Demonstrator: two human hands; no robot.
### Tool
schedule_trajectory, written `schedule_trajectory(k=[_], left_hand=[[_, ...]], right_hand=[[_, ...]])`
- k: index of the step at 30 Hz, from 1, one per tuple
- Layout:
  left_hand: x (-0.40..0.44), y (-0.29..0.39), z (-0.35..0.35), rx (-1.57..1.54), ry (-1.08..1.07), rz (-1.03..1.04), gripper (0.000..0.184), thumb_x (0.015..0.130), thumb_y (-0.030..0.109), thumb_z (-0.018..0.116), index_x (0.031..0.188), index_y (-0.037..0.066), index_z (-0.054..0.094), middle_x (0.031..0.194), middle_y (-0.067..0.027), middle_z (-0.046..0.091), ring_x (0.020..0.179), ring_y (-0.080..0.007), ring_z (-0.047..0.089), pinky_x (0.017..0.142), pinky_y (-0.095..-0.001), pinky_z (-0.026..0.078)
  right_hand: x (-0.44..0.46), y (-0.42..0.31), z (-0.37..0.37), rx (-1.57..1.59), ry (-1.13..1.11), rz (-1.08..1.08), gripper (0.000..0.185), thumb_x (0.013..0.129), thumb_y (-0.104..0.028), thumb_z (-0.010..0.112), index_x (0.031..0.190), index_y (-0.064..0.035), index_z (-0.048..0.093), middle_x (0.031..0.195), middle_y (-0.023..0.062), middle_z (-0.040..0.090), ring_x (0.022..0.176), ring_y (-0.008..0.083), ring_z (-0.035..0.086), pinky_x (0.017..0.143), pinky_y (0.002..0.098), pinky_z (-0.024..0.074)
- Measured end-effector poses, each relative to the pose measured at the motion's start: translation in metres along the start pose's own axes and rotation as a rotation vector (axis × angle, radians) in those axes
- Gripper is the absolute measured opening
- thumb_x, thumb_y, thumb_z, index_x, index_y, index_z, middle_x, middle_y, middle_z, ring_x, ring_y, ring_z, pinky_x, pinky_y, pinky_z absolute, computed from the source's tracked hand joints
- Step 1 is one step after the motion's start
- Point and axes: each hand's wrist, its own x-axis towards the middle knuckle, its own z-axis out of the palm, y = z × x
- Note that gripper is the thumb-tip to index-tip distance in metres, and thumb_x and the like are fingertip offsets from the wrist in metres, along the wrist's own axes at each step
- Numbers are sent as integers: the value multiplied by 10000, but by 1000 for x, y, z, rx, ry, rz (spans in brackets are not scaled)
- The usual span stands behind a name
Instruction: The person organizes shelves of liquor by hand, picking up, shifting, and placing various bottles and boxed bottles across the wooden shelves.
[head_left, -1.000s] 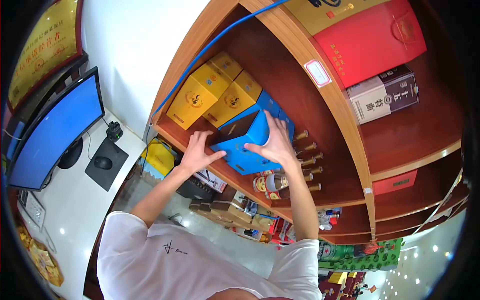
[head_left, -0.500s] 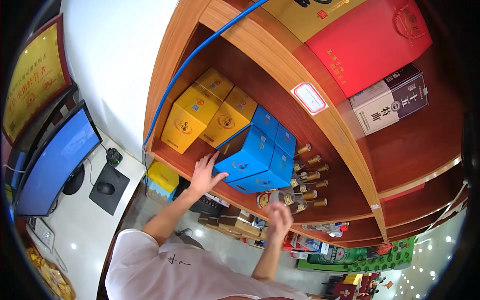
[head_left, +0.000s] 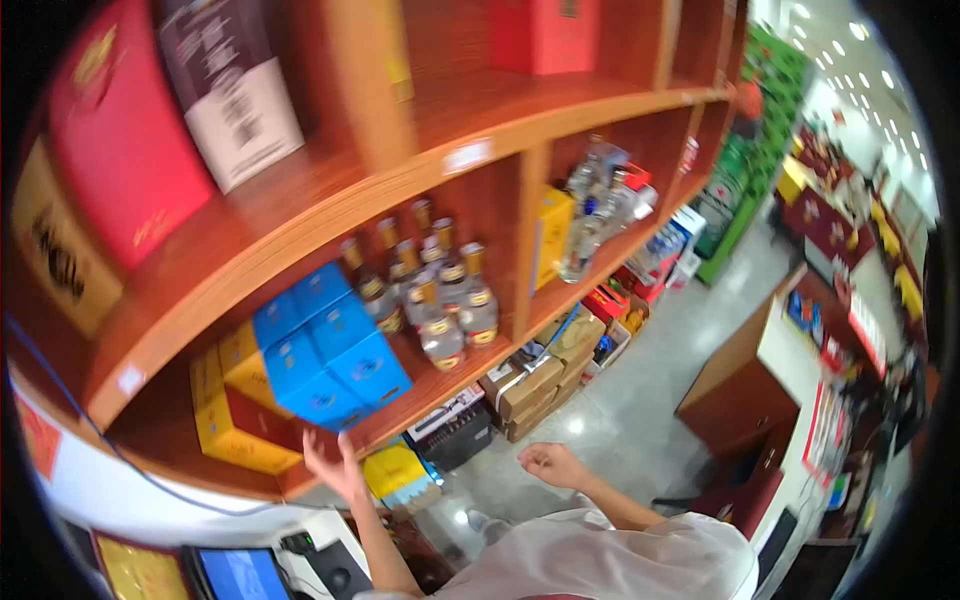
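Note:
My left hand (head_left: pixel 338 468) is open, its fingers spread, beside the front edge of the shelf and just below the blue boxes (head_left: pixel 345 350). Nothing is in it. My right hand (head_left: pixel 556 466) is over the floor, away from the shelf, with fingers loosely curled and nothing visible in them. The blue boxes stand packed together on the shelf, with yellow boxes (head_left: pixel 255 435) to their left. To their right several clear bottles with gold caps (head_left: pixel 440 335) stand in a group.
An upper shelf carries a red gift box (head_left: pixel 125 150) and a dark-and-white box (head_left: pixel 240 110). Below the shelf are cardboard boxes (head_left: pixel 525 390) and a yellow package (head_left: pixel 392 470). At lower left are a monitor (head_left: pixel 240 573) and a blue cable (head_left: pixel 150 478). A wooden counter (head_left: pixel 740 370) stands at right.
The view has swung to the right along the shelves. My left hand has come away from the blue boxes. My right hand is now farther from the bottles.

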Motion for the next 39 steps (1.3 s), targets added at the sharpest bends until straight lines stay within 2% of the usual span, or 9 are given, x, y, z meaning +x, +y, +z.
schedule_trajectory(k=[5, 16, 18, 21, 27, 35, 37, 38, 39], left_hand=[[-95, 15, -19, -29, -208, -224, 156, 958, 124, 671, 1025, -15, 691, 936, -76, 689, 886, -196, 640, 870, -337, 518], [-307, 78, 220, 284, -1277, -228, 123, 822, 179, 730, 855, 64, 760, 822, -145, 756, 772, -244, 750, 726, -395, 586], [-328, -22, 211, 456, -1595, 864, 199, 872, 156, 621, 732, 39, 700, 613, -48, 621, 602, -206, 639, 593, -374, 519], [-358, -1, 157, 694, -1629, -210, 217, 887, 189, 603, 761, 41, 701, 630, -63, 628, 617, -214, 647, 605, -387, 522], [-390, 31, 227, 787, -1424, -656, 269, 916, 253, 567, 819, 43, 703, 665, -94, 643, 646, -229, 663, 630, -414, 528], [-429, 61, 463, 494, -1469, -368, 353, 956, 340, 519, 896, 47, 707, 710, -134, 662, 686, -251, 683, 664, -449, 537], [-416, 51, 548, 373, -1448, 334, 281, 963, 291, 571, 978, 49, 712, 793, -109, 695, 758, -229, 684, 731, -427, 547], [-377, 146, 551, -67, -1379, -198, 172, 958, 212, 641, 972, 54, 707, 916, -86, 719, 856, -226, 686, 787, -395, 549], [-332, 234, 559, -28, -1394, -142, 204, 968, 246, 659, 1010, 53, 710, 918, -74, 715, 865, -210, 682, 799, -369, 550]], right_hand=[[-80, 82, -62, -67, -25, 65, 260, 905, -174, 689, 1128, -44, 722, 998, 125, 768, 862, 231, 743, 795, 364, 591], [-152, 168, -254, 239, 100, 184, 285, 909, -118, 651, 1173, -27, 707, 967, 64, 759, 893, 157, 697, 841, 304, 556], [-141, 176, -277, 247, 65, 175, 289, 908, -115, 653, 1178, -27, 705, 965, 64, 759, 892, 160, 698, 839, 307, 558], [-117, 199, -292, 282, 53, 99, 285, 913, -141, 664, 1164, -13, 710, 994, 86, 770, 876, 181, 711, 836, 320, 562], [-15, 213, -424, 175, 170, -108, 320, 925, -184, 715, 1195, -13, 699, 1037, 105, 755, 890, 172, 701, 795, 338, 560], [165, -171, -733, -654, 722, -1119, 282, 894, -161, 720, 1126, -25, 636, 1113, 172, 635, 1086, 380, 578, 977, 461, 472], [220, -244, -773, -735, 965, -1325, 288, 893, -133, 687, 1154, -21, 641, 1255, 176, 621, 1194, 370, 569, 1006, 459, 474], [255, -275, -796, -844, 1122, -1492, 303, 889, -135, 672, 1161, -1, 668, 1216, 174, 662, 1178, 358, 605, 1035, 448, 469], [277, -302, -812, -891, 1084, -1359, 547, 830, -159, 681, 1334, -10, 530, 1408, 231, 469, 1332, 414, 428, 1112, 498, 398]])
